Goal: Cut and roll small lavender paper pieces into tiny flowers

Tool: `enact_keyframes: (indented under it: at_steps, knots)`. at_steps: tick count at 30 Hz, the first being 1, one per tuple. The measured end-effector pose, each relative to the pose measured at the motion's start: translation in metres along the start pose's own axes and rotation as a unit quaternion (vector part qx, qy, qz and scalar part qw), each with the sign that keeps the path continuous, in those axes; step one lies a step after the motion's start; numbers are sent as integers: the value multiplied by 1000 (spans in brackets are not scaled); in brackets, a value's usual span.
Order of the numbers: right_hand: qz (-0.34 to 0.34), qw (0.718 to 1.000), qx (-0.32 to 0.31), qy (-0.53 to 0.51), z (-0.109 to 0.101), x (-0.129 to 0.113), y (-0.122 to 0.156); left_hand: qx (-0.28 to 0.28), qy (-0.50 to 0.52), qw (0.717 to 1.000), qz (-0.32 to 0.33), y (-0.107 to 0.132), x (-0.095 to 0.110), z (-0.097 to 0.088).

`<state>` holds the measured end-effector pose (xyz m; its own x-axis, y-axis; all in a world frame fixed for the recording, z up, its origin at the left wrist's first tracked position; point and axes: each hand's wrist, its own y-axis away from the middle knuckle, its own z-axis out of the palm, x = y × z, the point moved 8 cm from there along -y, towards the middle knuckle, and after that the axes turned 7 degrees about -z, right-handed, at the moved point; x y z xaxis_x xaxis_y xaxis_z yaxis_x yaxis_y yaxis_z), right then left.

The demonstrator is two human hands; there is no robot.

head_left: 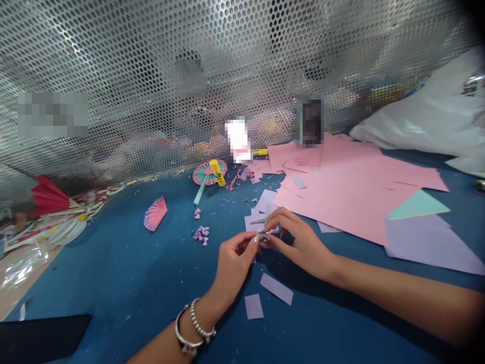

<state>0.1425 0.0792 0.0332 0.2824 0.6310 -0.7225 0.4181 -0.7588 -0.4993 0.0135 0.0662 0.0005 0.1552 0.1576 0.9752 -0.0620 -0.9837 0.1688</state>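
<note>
Just in front of the broad pink paper sheets (352, 197), over the blue felt-covered worktop (125, 273), I am watching both hands meeting. My left hand (233, 265), wearing a silver beaded bracelet (195, 328) at the wrist, is pinching a tiny lilac paper scrap (264, 235) with narrow fingers (254, 238). My right hand (299, 240) is closing its fingers on the same scrap from the far side, fingertips touching it. Two small lilac paper rectangles (270, 296) are lying on the worktop nearer to me than the pink sheets, just under the hands. Left of the pink sheets, a heap of little lilac paper bits (202, 234) is sitting, and beyond it a pink pleated paper fan (155, 214). A yellow glue stick (217, 172) is lying on a round teal-and-pink paper fan (204, 174), also left of the pink sheets.
</note>
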Motion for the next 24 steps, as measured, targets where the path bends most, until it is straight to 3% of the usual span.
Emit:
enact_keyframes:
  at_steps: [10, 18, 21, 24]
  knots:
    - [5, 1000, 9, -29, -2, -1, 0, -27, -9, 1000, 1, 3, 2, 5]
    - [95, 983, -37, -154, 9, 20, -1, -35, -10, 999, 9, 4, 5, 6]
    - [67, 982, -32, -173, 7, 14, -1, -35, -7, 999, 6, 5, 6, 6]
    - [13, 993, -15, -116, 2, 2, -1, -29, -6, 1000, 7, 6, 7, 5]
